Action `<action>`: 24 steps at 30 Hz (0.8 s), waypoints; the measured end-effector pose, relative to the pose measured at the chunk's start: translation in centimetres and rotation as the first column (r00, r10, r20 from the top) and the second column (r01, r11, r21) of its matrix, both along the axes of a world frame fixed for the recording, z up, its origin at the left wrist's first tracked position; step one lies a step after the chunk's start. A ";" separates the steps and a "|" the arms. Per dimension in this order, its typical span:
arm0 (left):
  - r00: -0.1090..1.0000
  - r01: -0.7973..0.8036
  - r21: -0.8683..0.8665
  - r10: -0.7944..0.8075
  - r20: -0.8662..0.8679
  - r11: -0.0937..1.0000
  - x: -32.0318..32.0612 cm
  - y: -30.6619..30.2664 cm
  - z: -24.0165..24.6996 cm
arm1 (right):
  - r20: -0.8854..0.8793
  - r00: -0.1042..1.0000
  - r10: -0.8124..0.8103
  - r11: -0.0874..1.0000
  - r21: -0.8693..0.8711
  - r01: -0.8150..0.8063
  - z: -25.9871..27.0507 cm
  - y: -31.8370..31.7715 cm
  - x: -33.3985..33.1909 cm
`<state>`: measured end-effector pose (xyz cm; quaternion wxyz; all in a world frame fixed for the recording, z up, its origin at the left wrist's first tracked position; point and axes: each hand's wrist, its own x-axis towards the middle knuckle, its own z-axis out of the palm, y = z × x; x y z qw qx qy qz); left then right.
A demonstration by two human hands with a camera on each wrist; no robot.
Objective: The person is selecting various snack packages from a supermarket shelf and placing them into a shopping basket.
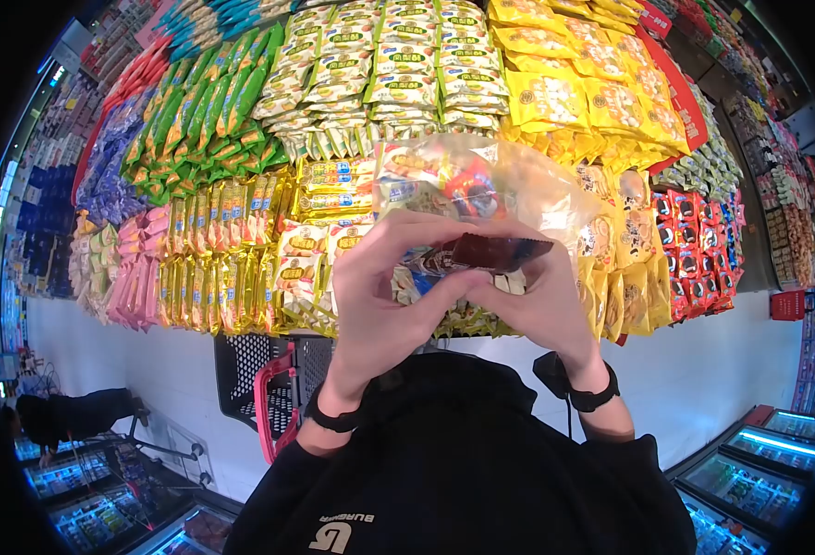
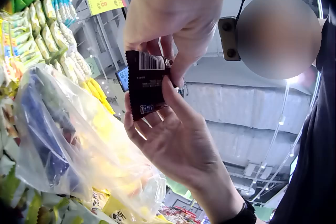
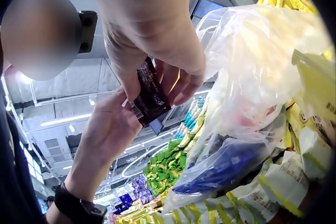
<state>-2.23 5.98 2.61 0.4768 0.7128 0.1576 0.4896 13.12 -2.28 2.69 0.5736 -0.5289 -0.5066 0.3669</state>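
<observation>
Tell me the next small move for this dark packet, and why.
I'd probably ease the dark packet toward the clear bag: the left hand and the right hand both hold it, and the bag, just beyond them, has a blue packet inside.

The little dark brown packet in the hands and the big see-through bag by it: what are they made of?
The dark brown packet looks like thin plastic film, maybe foil-lined: it shines a bit and its edge is zigzag. I can't see the lining. The see-through bag looks like thin, glossy plastic, because it crinkles and things show through.
</observation>
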 end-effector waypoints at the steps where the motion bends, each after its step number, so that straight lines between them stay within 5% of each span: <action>1: 1.000 -0.016 0.001 0.016 -0.006 1.000 -0.1 0.1 -0.3 | -0.022 0.999 -0.034 0.997 0.065 0.035 0.0 0.2 -0.4; 14: 0.995 0.092 0.198 -0.096 0.011 0.976 -0.9 1.4 -0.7 | 0.212 0.964 -0.161 0.942 0.323 0.087 -0.2 0.5 -0.1; 20: 0.999 -0.044 -0.009 0.044 -0.009 0.999 -1.5 0.5 -0.2 | 0.116 0.982 -0.149 0.980 0.151 0.131 -0.6 -0.3 -0.8; 24: 0.998 -0.039 -0.177 0.049 0.050 0.983 -0.5 0.0 0.3 | -0.005 0.994 -0.112 0.972 0.207 0.110 -0.8 0.0 -1.2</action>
